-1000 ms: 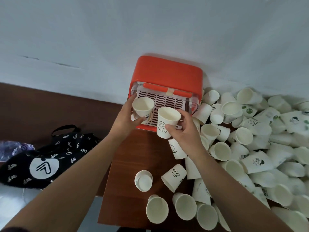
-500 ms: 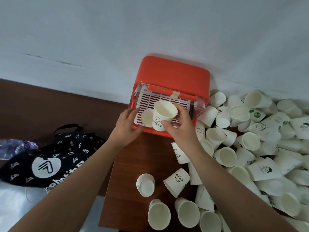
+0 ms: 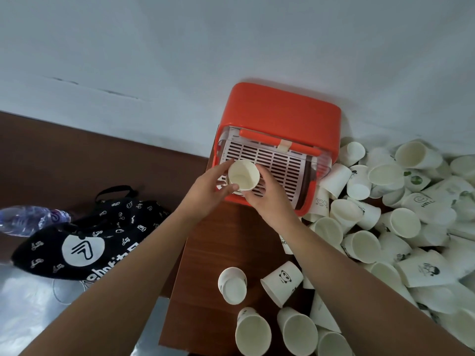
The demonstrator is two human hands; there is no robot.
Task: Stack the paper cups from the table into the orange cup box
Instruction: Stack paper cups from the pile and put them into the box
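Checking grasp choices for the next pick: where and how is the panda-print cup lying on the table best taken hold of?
The panda cup lies tilted on its side on the brown table, mouth hidden, panda print facing up. Probably best: come from above and pinch across the side wall near the middle, fingers on opposite flanks. The wall is exposed there, whereas neighbouring cups crowd its right and lower sides. Both hands are busy at the orange box.

Bare wooden table lay open in front of the orange cup box; a heap of paper cups crowded its right side; the slatted tray stood clear on the right; fallen cups littered the near edge; a black bag blocked the left.
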